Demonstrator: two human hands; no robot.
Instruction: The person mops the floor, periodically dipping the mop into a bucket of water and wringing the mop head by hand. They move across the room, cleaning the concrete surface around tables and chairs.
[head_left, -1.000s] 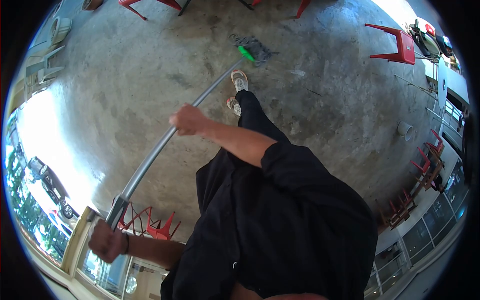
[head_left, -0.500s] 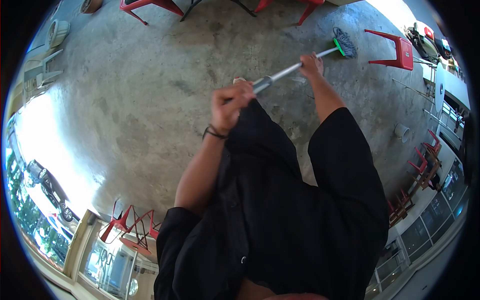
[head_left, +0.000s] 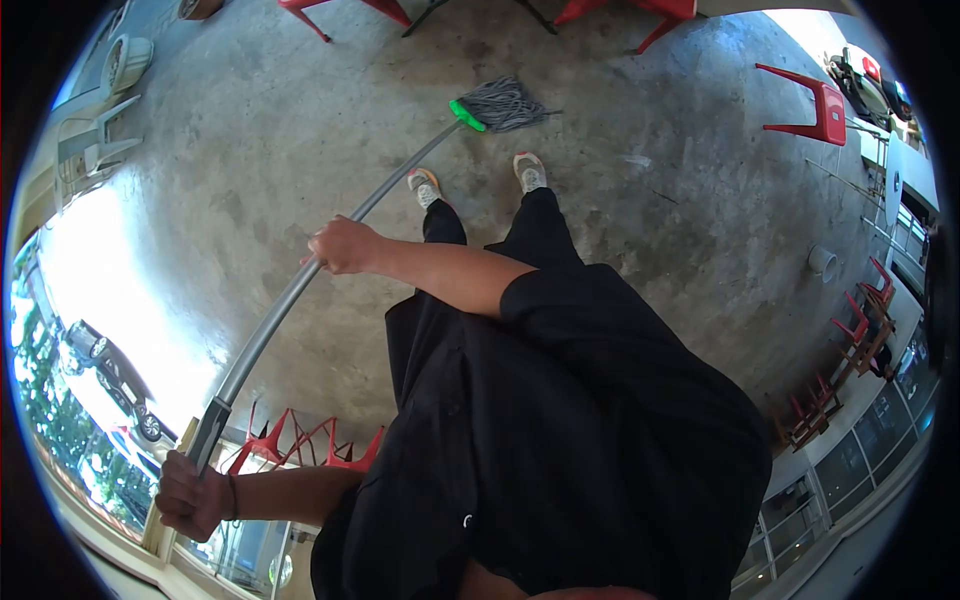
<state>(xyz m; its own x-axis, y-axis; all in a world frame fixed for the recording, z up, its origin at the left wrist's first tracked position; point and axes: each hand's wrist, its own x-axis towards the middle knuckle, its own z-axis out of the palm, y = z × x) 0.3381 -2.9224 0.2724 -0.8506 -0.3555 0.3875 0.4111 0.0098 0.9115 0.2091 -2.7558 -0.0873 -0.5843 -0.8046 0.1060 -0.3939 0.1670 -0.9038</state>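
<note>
A mop (head_left: 268, 330) with a long grey handle runs slantwise across my front. My left hand (head_left: 192, 497), with a dark band at the wrist, is closed round the handle's top end at the lower left. Farther down the shaft, my right hand (head_left: 343, 246) grips it, the arm crossing in front of my body. The green clamp and grey string head (head_left: 505, 104) lie on the concrete floor (head_left: 650, 240), just beyond my shoes (head_left: 530, 172).
Red stools (head_left: 818, 110) stand at the right and along the far edge. A white bucket (head_left: 822, 263) is on the right. Red chairs (head_left: 268, 440) are at the lower left, with more chairs (head_left: 860, 330) at the right wall. A white plastic chair (head_left: 98, 140) stands at left.
The mop head has swept from the right to in front of my feet. My left hand has swung down and left with the handle's end; my right hand has moved left across my body.
</note>
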